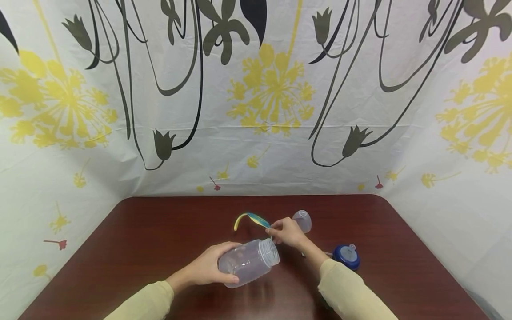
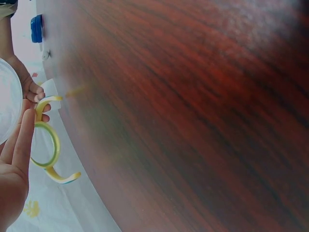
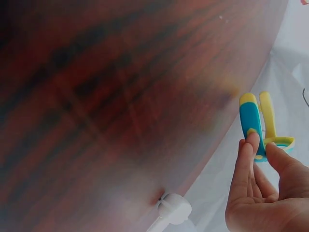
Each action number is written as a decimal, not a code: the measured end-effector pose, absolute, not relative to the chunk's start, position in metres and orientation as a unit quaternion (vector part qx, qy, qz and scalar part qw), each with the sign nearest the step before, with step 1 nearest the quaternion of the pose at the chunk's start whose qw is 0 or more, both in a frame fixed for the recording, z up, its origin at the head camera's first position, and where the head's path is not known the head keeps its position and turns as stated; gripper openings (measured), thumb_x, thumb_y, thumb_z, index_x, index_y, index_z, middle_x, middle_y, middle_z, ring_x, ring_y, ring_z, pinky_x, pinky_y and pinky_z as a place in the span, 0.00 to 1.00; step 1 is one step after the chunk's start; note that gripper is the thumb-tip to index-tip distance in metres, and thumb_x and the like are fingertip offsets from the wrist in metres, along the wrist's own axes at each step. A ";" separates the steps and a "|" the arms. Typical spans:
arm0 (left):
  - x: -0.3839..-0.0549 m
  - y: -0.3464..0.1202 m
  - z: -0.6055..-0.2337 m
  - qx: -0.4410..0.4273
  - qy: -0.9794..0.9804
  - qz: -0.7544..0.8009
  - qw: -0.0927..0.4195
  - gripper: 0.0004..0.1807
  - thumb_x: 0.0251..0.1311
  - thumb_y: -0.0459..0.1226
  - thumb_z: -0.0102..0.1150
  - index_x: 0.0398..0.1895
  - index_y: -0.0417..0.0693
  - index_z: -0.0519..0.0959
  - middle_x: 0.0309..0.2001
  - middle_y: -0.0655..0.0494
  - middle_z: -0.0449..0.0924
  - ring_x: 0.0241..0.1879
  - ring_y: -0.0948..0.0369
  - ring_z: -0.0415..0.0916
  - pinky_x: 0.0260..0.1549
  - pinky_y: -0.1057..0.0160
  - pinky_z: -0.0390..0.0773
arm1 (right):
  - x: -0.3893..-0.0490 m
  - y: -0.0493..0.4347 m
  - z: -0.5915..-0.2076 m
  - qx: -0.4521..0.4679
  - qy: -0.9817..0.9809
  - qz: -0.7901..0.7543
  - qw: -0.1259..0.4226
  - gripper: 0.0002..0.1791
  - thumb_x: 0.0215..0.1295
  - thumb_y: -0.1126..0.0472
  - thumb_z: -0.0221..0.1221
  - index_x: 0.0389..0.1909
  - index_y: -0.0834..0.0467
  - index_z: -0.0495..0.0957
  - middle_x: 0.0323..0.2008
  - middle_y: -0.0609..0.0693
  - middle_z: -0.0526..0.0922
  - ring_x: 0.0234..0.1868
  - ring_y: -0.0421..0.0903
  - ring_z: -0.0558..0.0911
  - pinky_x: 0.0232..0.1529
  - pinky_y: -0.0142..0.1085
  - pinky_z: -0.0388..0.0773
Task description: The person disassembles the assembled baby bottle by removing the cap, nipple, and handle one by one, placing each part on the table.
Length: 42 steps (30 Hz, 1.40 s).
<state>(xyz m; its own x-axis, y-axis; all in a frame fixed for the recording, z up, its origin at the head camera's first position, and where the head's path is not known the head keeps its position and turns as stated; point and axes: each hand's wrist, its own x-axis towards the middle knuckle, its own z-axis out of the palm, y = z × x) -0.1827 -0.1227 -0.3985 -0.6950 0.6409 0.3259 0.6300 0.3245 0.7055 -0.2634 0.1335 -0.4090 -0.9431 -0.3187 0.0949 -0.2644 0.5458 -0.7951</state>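
Note:
My left hand [image 1: 206, 266] grips a clear plastic baby bottle [image 1: 246, 262] around its body, thumb on the near side. The bottle is tilted, its uncapped threaded mouth facing right. Just beyond that mouth, my right hand [image 1: 291, 232] pinches a blue and yellow bottle handle [image 1: 258, 220] between thumb and fingers. The left wrist view shows the handle's ring [image 2: 57, 144] and two curved grips, with the bottle [image 2: 8, 101] cut off at the edge. In the right wrist view the handle [image 3: 248, 118] is held above the table.
A clear domed cap [image 1: 303, 221] stands behind my right hand. Right of my right forearm lies a blue collar with a clear nipple [image 1: 347, 255]; a white straw with a rounded end [image 3: 175, 209] shows nearby. The brown table [image 1: 168, 226] meets a patterned cloth [image 1: 272, 173] at the back.

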 end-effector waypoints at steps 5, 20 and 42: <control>-0.183 -0.123 -0.398 0.389 0.816 0.427 0.004 0.35 0.39 0.47 0.67 0.54 0.49 0.68 0.45 0.60 0.73 0.40 0.64 0.70 0.37 0.64 0.71 | -0.263 0.133 -0.410 -0.157 0.879 -0.448 0.034 0.11 0.54 0.59 0.60 0.31 0.65 0.80 0.17 0.52 0.78 0.16 0.43 0.77 0.19 0.35 0.74; -0.182 -0.122 -0.400 0.386 0.816 0.430 0.011 0.35 0.39 0.47 0.67 0.54 0.50 0.68 0.45 0.61 0.72 0.40 0.64 0.70 0.37 0.64 0.71 | -0.263 0.130 -0.411 -0.162 0.876 -0.454 0.035 0.12 0.53 0.63 0.60 0.33 0.69 0.78 0.18 0.53 0.79 0.16 0.45 0.78 0.19 0.35 0.75; -0.180 -0.121 -0.401 0.382 0.816 0.433 0.013 0.35 0.39 0.47 0.67 0.54 0.50 0.68 0.44 0.61 0.73 0.40 0.64 0.70 0.37 0.64 0.71 | -0.265 0.131 -0.414 -0.156 0.874 -0.458 0.039 0.12 0.52 0.67 0.60 0.36 0.72 0.77 0.20 0.53 0.79 0.17 0.45 0.77 0.19 0.35 0.75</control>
